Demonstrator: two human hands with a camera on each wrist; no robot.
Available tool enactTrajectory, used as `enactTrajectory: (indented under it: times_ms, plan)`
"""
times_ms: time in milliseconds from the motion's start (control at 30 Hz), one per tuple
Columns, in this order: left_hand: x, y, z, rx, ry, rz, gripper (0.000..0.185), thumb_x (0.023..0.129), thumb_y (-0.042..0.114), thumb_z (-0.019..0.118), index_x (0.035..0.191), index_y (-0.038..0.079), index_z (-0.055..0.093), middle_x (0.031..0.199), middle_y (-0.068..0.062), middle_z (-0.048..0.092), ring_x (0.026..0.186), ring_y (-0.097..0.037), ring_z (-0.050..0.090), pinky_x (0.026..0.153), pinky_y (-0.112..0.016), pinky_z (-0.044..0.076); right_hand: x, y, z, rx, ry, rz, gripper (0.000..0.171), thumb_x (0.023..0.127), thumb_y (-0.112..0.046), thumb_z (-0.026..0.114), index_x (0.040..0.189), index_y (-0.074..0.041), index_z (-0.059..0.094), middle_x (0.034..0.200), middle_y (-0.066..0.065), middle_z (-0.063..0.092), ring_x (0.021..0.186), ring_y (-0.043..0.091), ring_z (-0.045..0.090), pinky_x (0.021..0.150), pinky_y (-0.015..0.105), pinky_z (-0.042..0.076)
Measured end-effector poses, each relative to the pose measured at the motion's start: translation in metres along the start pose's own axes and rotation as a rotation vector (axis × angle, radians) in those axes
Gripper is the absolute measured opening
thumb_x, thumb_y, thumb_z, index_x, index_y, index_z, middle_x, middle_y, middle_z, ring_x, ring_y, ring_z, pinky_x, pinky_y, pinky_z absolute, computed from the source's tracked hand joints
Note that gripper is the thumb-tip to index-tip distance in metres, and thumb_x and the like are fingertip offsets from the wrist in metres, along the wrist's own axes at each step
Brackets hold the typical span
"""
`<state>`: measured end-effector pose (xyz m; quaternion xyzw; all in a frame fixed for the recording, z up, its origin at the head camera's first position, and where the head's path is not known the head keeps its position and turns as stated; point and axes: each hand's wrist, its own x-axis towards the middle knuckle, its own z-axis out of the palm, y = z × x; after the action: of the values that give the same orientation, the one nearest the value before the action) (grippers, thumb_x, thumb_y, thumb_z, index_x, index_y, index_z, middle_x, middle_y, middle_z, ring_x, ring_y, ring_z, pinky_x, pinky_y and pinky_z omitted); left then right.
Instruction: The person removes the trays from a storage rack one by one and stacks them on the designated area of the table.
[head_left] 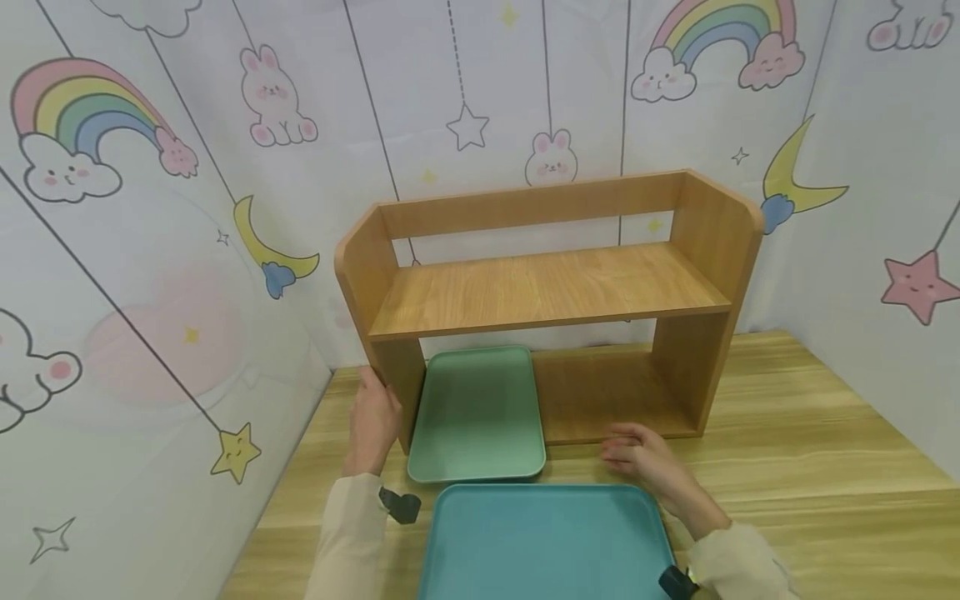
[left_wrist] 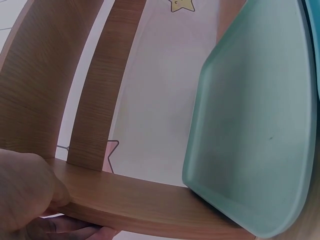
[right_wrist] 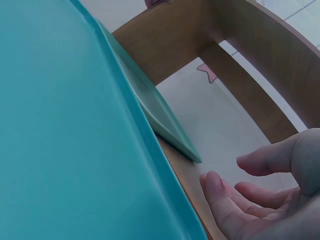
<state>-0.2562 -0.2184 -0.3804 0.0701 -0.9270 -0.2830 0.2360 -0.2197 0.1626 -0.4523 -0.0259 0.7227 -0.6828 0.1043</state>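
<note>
My left hand (head_left: 372, 421) grips the left side panel of a two-tier wooden shelf (head_left: 547, 287). In the left wrist view its thumb and fingers (left_wrist: 75, 227) lie on opposite faces of that panel. A green tray (head_left: 480, 417) lies in the lower left of the shelf, its near end sticking out past the front edge. Just in front of the lower shelf's right half, my right hand (head_left: 648, 462) holds nothing, fingers loosely bent and thumb apart in the right wrist view. Nearest to it is a blue tray (head_left: 551, 542) on the table, cut off by the frame.
The wood-grained table (head_left: 817, 433) stretches to the right of the shelf. A white cloth backdrop (head_left: 187, 333) printed with rainbows, rabbits and stars encloses the back and both sides. Dark wrist cameras (head_left: 401, 506) sit on both wrists.
</note>
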Motion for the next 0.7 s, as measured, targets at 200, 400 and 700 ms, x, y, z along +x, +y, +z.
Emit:
enactTrajectory:
  times_ms: [200,400,700]
  plan:
    - [0.000,0.000,0.000,-0.002,-0.003,-0.009,0.028,0.098,0.009,0.040,0.121,-0.006,0.036,0.112,-0.033,0.057,0.096,-0.049,0.061,0.077,-0.056,0.049,0.009,-0.002,0.018,0.008,-0.008,0.013,0.048,0.092,-0.001,0.051,0.135,0.015,0.033,0.118,0.030,0.053,0.097,0.026,0.064,0.088,0.038,0.053]
    - [0.000,-0.001,0.000,-0.007,0.006,0.002,0.026,0.098,0.008,0.040,0.119,-0.006,0.036,0.110,-0.034,0.057,0.096,-0.049,0.061,0.076,-0.056,0.049,0.018,0.001,0.034,0.024,0.003,0.026,0.047,0.091,0.000,0.053,0.133,0.014,0.036,0.115,0.029,0.053,0.095,0.027,0.064,0.087,0.040,0.053]
    - [-0.001,-0.001,0.000,-0.016,-0.003,0.008,0.027,0.098,0.008,0.040,0.120,-0.006,0.035,0.112,-0.033,0.057,0.095,-0.048,0.061,0.076,-0.055,0.049,0.031,0.008,0.052,0.006,0.029,0.035,0.049,0.085,0.004,0.055,0.130,0.015,0.039,0.107,0.028,0.057,0.087,0.024,0.065,0.082,0.038,0.055]
